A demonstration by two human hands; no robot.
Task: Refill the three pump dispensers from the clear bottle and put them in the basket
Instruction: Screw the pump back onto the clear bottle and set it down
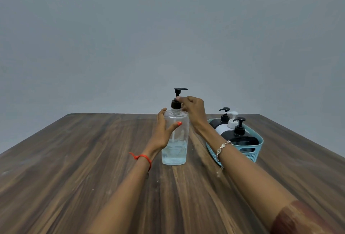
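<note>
Clear plastic, smooth and see-through: the clear bottle (pixel 175 140), upright on the wooden table (pixel 93 159), right inside the curl of the left hand (pixel 164 132). Thumb (pixel 176 124) across the front, other fingers bent round the far side, gripping the middle. Pale blue liquid (pixel 174 155) low down, below the thumb, filling about a third. Black pump top (pixel 176 101) above, just over the left fingers. Right hand (pixel 194 110) up there too, fingertips (pixel 182 101) bent and pinching the black collar under the spout, with nothing else held.

Probably light, with so little inside. Smooth sides, maybe slippery if soapy, so best held round the middle with a whole hand, as here. Hard plastic, yet likely to squash a bit if squeezed hard. Small round collar, good for twisting with the fingertips only. Cannot tell whether opening or closing.

Off to the right of the right fingers, just past that wrist: a blue basket (pixel 257 151) full of small holes. Inside, close together: back black dispenser (pixel 223 119), white dispenser (pixel 228 127), front black dispenser (pixel 240 136), pumps poking up over the rim. Looks nearly finished, then.

Red thread (pixel 141 158) round the left wrist, bracelet (pixel 222 147) round the right.
</note>
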